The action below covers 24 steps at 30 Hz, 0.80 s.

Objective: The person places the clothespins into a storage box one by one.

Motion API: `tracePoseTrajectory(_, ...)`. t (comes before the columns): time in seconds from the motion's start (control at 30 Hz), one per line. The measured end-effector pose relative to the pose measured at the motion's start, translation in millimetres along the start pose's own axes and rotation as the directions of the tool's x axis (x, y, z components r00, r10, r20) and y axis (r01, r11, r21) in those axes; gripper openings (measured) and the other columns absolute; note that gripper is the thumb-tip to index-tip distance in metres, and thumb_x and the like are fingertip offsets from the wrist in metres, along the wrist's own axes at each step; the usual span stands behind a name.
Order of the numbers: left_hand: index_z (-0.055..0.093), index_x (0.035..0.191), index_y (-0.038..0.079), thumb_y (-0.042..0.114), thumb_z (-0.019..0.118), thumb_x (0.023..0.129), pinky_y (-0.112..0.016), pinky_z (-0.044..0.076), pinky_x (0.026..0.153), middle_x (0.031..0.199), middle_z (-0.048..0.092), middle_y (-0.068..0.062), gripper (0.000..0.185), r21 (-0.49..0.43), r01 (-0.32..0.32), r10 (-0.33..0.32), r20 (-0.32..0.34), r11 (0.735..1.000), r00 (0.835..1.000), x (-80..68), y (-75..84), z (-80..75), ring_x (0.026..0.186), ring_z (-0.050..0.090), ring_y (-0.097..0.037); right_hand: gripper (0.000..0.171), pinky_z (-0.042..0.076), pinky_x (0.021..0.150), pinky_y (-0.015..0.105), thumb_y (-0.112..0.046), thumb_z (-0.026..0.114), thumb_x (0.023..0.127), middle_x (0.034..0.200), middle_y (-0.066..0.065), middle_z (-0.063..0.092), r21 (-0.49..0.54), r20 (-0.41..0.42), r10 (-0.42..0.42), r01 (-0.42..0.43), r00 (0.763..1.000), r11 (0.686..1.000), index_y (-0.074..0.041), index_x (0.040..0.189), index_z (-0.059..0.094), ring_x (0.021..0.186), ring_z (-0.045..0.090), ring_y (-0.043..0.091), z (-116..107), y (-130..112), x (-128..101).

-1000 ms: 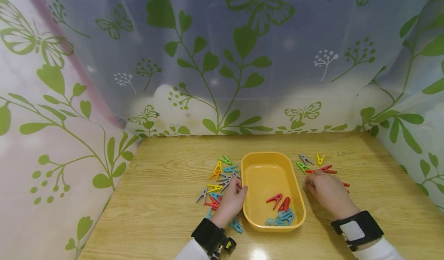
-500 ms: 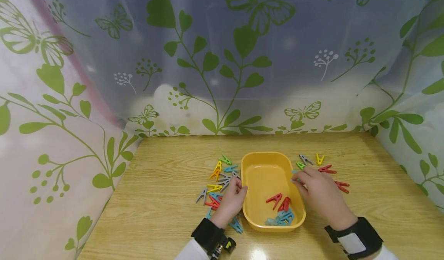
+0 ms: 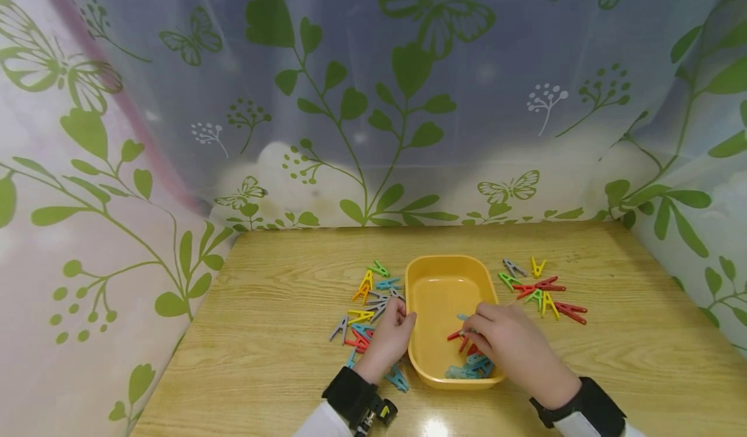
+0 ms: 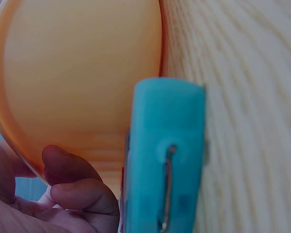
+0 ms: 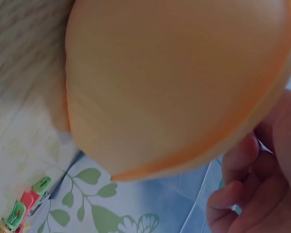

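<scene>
A yellow tray (image 3: 419, 280) sits mid-table, with red clips (image 3: 457, 337) and blue clips (image 3: 465, 369) in its near end. My right hand (image 3: 474, 323) hovers over the tray and pinches a teal clip (image 3: 463, 318) in its fingertips. My left hand (image 3: 404, 317) holds the tray's left rim with curled fingers. In the left wrist view those fingers (image 4: 82, 196) curl under the tray's wall (image 4: 77, 73), and a teal clip (image 4: 165, 155) lies on the wood beside them. The right wrist view shows the tray's outside (image 5: 174, 82) and my curled fingers (image 5: 233, 194).
Several coloured clips (image 3: 367, 307) lie scattered left of the tray, and a smaller group (image 3: 543, 291) lies to its right. The wooden table (image 3: 280, 359) is ringed on three sides by a leaf-and-butterfly curtain (image 3: 373, 100).
My right hand picked a teal clip from the right group and carried it left, over the tray's rim to above its inside. The left hand stayed at the tray's rim.
</scene>
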<state>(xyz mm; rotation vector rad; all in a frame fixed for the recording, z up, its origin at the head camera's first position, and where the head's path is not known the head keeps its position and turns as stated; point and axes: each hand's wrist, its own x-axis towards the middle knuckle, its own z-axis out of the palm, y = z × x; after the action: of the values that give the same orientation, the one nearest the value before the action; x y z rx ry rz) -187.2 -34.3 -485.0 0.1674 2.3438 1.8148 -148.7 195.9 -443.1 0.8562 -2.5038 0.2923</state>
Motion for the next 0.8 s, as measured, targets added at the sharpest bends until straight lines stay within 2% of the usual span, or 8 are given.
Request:
tracePoseTrajectory(0.27, 0.039, 0.098, 0.007, 0.01, 0.05, 0.107, -0.026, 0.036, 0.056, 0.078, 0.037, -0.002, 0.015, 0.001, 0.009, -0.009, -0.013, 1.0, 1.0, 0.7, 1.7, 1.0, 0.064, 0.044, -0.015, 0.015, 0.027, 0.063, 0.022, -0.023, 0.089, 0.079, 0.079, -0.016, 0.054, 0.037, 0.152, 0.003, -0.009, 0.988, 0.999, -0.025, 0.085, 0.075, 0.064, 0.046, -0.003, 3.2, -2.4, -3.1)
tracePoseTrajectory(0.43, 0.039, 0.098, 0.008, 0.011, 0.049, 0.107, -0.025, 0.037, 0.056, 0.078, 0.038, -0.001, 0.014, 0.006, 0.019, -0.019, -0.012, 1.0, 1.0, 1.4, 1.9, 1.0, 0.064, 0.045, -0.015, 0.013, 0.027, 0.063, 0.023, -0.026, 0.087, 0.082, 0.08, -0.017, 0.056, 0.043, 0.223, 0.026, -0.037, 0.974, 0.998, -0.026, 0.086, 0.075, 0.064, 0.045, -0.004, 3.5, -1.9, -2.5)
tracePoseTrajectory(0.8, 0.039, 0.098, 0.008, 0.011, 0.049, 0.107, -0.026, 0.037, 0.056, 0.078, 0.037, -0.002, 0.014, 0.015, 0.024, -0.024, -0.009, 1.0, 1.0, -0.2, 1.6, 0.4, 0.064, 0.045, -0.016, 0.011, 0.03, 0.063, 0.023, -0.025, 0.087, 0.081, 0.08, -0.017, 0.058, 0.053, 0.257, 0.047, -0.063, 0.965, 0.997, -0.026, 0.085, 0.076, 0.066, 0.05, -0.004, 5.1, -1.7, -2.7)
